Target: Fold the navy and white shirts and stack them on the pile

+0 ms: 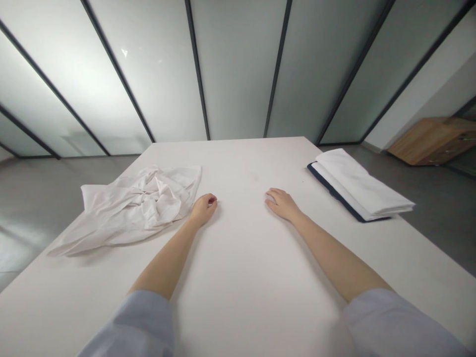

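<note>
My left hand (pixel 204 208) rests on the white table (pixel 241 277) with its fingers curled into a loose fist, and I see nothing in it. Just left of it lies a crumpled white cloth (pixel 148 203), bunched in the middle and spread towards the table's left edge. My right hand (pixel 282 203) lies palm down on the tabletop, fingers stretched forward and slightly apart, holding nothing. Further right, apart from that hand, is a neat pile of folded white cloth (pixel 359 181), with a dark navy folded piece (pixel 330 191) beneath it.
Frosted glass panels (pixel 238 69) with dark frames stand behind the table's far edge. A wooden cabinet (pixel 431 141) is on the grey floor at the far right. The folded pile reaches close to the table's right edge.
</note>
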{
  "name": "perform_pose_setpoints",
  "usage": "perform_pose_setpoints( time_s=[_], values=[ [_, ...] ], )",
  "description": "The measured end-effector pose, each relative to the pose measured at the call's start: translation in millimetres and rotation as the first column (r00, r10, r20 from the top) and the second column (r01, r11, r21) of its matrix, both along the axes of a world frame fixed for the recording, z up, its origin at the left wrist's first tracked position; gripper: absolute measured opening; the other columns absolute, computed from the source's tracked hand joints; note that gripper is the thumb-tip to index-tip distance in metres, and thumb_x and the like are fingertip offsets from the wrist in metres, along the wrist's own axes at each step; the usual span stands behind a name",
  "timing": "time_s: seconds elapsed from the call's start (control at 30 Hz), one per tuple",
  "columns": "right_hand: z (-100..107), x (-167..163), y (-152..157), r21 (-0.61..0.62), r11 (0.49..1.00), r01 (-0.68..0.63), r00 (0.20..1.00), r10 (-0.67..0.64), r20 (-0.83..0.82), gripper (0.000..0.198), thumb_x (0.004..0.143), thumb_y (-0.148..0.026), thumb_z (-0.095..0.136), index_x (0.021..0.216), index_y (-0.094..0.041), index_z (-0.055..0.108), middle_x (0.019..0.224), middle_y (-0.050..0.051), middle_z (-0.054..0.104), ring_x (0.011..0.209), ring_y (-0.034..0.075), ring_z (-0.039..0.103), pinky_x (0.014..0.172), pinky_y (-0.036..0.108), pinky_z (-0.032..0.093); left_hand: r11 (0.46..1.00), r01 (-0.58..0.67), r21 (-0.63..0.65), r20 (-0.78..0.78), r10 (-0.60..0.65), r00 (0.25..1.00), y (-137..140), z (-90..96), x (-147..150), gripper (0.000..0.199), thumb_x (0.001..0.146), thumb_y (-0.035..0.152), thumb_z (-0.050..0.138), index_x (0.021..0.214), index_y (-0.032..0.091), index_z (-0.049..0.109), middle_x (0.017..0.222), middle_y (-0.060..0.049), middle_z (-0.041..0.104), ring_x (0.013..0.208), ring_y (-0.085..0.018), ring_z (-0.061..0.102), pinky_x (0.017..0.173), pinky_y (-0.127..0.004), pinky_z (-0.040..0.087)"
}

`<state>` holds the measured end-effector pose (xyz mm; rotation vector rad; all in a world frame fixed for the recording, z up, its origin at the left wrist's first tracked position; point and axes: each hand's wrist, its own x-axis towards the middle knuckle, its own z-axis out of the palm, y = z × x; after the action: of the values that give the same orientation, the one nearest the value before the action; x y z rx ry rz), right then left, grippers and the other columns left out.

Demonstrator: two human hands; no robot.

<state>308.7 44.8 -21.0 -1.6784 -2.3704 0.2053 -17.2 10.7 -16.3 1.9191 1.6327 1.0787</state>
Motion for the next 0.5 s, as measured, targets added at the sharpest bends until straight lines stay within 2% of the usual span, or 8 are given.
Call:
perform_pose_setpoints(
  time_s=[0.27,0.5],
  values=[
    [-12,2,3,0.073,0.997,-0.02,1.0,0.022,-0.02,0.041,0.091,-0.034,0.046,0.126,-0.017,0.06,0.14,0.014,0.052,0.13,0.029,0.046,0.107,0.043,0.037,0.997,-0.021,-0.071,-0.158,0.01,0.987,-3,3.8,1,0.014,0.08,0.021,0.05,0.085,0.019,0.063,0.088,-0.006,0.069,0.083,-0.019,0.064,0.08,-0.032,0.049],
    [-11,1,0,0.064,0.998,-0.013,1.0,0.014,-0.005,0.042,0.091,-0.034,0.047,0.127,-0.017,0.06,0.142,0.013,0.051,0.132,0.028,0.044,0.108,0.043,0.036,0.997,-0.019,-0.071,-0.174,0.007,0.985,-3,4.8,0,0.015,0.08,0.022,0.049,0.086,0.019,0.062,0.088,-0.006,0.07,0.084,-0.019,0.064,0.08,-0.031,0.05]
  ],
)
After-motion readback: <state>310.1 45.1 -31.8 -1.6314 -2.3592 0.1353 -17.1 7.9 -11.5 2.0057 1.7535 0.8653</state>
